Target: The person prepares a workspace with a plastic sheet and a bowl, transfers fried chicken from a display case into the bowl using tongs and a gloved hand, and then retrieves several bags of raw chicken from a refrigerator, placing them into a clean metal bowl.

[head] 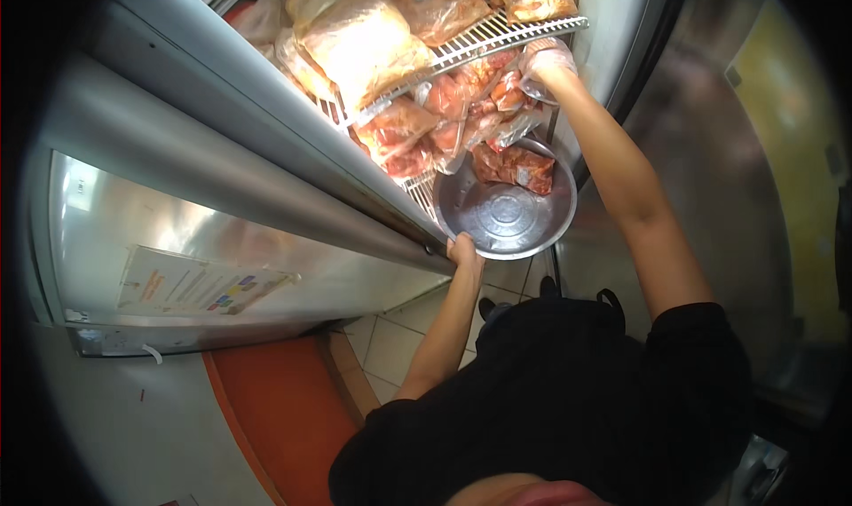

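Note:
My left hand grips the near left rim of a round metal bowl. Packed raw meat lies in the bowl's far part. My right hand, in a thin clear plastic glove or bag, reaches in beside the right end of the upper wire shelf; its fingers are partly hidden, and whether they grip anything cannot be told. Clear bags of red meat are heaped under that shelf, just left of my right hand and beyond the bowl.
Large bags of pale meat lie on the upper wire shelf of a refrigerator. At left is a steel door bearing a printed sheet. Another steel surface stands at right. Floor tiles and an orange surface show below.

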A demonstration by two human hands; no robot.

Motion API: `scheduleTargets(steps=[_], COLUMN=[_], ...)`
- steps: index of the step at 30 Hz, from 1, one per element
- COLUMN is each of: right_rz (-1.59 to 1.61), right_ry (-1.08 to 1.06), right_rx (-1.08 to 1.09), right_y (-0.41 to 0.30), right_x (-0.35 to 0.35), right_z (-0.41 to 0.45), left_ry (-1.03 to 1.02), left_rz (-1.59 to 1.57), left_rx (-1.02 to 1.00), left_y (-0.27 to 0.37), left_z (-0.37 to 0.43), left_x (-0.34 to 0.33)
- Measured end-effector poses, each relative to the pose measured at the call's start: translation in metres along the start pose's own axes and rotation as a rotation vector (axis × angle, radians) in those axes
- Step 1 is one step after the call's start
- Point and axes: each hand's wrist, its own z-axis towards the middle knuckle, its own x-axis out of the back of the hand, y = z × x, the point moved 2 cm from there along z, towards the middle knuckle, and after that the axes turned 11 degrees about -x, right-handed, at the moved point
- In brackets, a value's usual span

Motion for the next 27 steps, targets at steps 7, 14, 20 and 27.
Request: scheduleTargets(steps=[7,14,20,27], right_rz=[0.024,-0.031,0.149,1.105], right_ry=[0.231,-0.519,-0.547,0.193], right_rx=[0.149,-0.093,-0.053,-0.329], right_y=[0.003,0.005,0.042,0.064], right_x=[-0.012,-0.025,-0.040,-0.068], right_z=[0.008,0.044,0.023,-0.099], left_ry=[0.038,-0.002,-0.017,-0.003], left_rz=[0.002,-0.014,-0.037,0.088], left_rx=[0.046,-0.017,0.073,0.130], left_y=[-0.007,-0.017,0.000,-0.005], left_z=[-0.006,-0.001,-0.005,0.009], left_x=[0.006,0.010,0.002,0.016])
